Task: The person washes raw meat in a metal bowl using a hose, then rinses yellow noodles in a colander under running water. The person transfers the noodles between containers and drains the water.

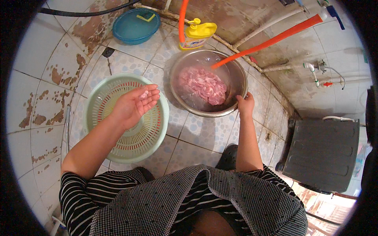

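My left hand [135,103] is palm up over a pale green plastic colander [127,156], which may have a solid basin under it. A small pale pink scrap [144,95], probably meat or fat, rests on its palm near the finger bases. On the front right rim of a round stainless steel basin [203,113], my right hand [246,104] has a grip. Raw pink meat pieces [203,85] are heaped in cloudy water inside that basin. An orange hose [265,42] slants down from the upper right, its end over the meat.
Behind the steel basin stands a yellow jug [200,32] with a pump top. A blue basin [133,38] of cloudy liquid holds a yellow-edged sponge [146,16]. Low pipes [277,68] follow the wall. At right is a dark grey boxy object [323,153]. The tiled floor [200,135] looks wet.
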